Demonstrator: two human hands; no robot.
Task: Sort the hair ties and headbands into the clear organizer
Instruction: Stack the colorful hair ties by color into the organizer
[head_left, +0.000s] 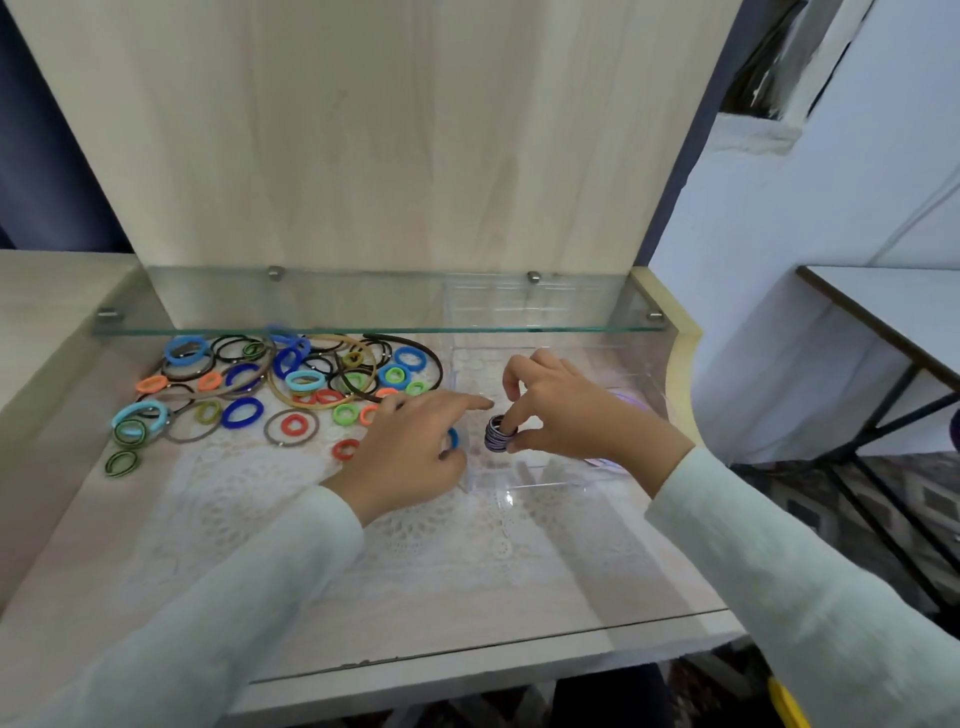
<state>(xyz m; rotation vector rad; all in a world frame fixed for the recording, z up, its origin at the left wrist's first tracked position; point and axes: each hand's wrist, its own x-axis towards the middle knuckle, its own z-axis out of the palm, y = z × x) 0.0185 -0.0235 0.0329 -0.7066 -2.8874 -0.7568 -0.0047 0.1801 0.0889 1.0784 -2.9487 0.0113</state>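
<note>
A clear organizer (545, 475) stands on the desk at centre right. Inside it, my right hand (566, 410) pinches a dark purple striped bundle of hair ties (500, 434) with thumb and fingers. My left hand (410, 447) rests at the organizer's left wall, index finger stretched toward the bundle, other fingers curled round a blue hair tie (453, 437). A pile of hair ties and thin headbands (291, 379) in blue, green, orange, black and brown lies spread at the left. A red tie (345, 449) lies just left of my left hand.
A glass shelf (379, 325) hangs low over the back of the desk, above the pile and the organizer. A white lace cloth (415, 530) covers the desk under glass. The desk's front edge (467, 654) is near. Another table (883, 312) stands at the right.
</note>
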